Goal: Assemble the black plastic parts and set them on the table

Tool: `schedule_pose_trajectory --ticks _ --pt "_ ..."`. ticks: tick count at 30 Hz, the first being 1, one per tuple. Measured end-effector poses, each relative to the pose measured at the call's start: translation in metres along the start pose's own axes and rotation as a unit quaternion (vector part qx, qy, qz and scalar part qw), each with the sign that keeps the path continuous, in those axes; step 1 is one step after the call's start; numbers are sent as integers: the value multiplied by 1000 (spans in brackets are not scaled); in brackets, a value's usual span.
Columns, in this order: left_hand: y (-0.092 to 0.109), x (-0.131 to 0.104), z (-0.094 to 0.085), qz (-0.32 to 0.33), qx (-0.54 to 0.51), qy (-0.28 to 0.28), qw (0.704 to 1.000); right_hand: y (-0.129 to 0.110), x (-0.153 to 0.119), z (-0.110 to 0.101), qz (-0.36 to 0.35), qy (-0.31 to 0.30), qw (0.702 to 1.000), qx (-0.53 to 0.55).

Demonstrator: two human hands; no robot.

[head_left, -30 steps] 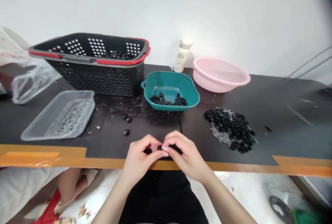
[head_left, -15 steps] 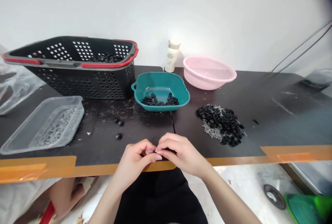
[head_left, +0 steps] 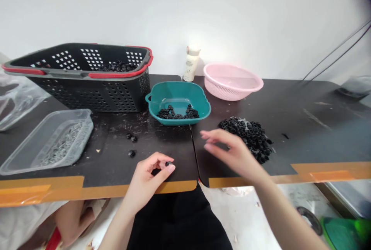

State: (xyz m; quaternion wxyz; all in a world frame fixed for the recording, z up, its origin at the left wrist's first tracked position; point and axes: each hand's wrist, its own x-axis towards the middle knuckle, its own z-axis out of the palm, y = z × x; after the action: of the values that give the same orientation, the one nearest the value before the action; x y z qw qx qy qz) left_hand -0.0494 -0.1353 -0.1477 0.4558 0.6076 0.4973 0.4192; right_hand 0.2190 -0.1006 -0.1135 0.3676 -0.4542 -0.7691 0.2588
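Observation:
My left hand [head_left: 149, 172] pinches a small black round part [head_left: 168, 164] between thumb and fingertips, near the front edge of the dark table [head_left: 304, 126]. My right hand [head_left: 232, 152] is blurred, its fingers spread and empty, just left of a pile of black round parts and pale pins [head_left: 247, 136]. Beyond the hands stands a teal bowl [head_left: 178, 95] with several black parts in it. Three loose black parts [head_left: 131, 143] lie on the table left of my left hand.
A dark basket with red handles [head_left: 87, 78] stands at the back left, black parts inside. A clear tub of metal pins [head_left: 52, 140] is at the front left. A pink colander [head_left: 232, 82] and a white bottle [head_left: 191, 62] stand at the back. Orange tape [head_left: 43, 188] lines the table's front edge.
My hands were joined on the small black part at the table edge. My right hand has let go and moved right toward the pile; my left hand keeps the part.

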Motion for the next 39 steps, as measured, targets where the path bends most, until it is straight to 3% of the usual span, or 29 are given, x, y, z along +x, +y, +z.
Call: schedule_pose_trajectory --ticks 2,3,6,10,17,23,27,32,36,39 --pt "3 1 0 7 8 -2 1000 24 12 -34 38 59 983 -168" --pt "4 1 0 10 10 -6 1000 36 18 -48 52 60 965 -249" --pt "8 1 0 11 17 -13 1000 68 33 -70 67 13 956 -285" --pt "6 -1 0 9 17 -14 1000 89 43 -71 67 -48 955 -283" --pt "0 0 0 18 38 1 999 99 51 -74 101 -69 940 -318" --pt "2 -1 0 22 41 2 999 85 53 -72 93 -69 944 -309" --pt "2 0 0 20 44 1 999 75 59 -60 86 -83 948 -295" --pt "2 0 0 24 37 17 999 65 67 -44 112 -60 946 -300" --pt "6 -2 2 40 -9 51 998 32 51 -32 93 -67 967 -226" --pt "9 -5 3 61 -54 65 995 -5 27 -13 57 -126 989 -59"
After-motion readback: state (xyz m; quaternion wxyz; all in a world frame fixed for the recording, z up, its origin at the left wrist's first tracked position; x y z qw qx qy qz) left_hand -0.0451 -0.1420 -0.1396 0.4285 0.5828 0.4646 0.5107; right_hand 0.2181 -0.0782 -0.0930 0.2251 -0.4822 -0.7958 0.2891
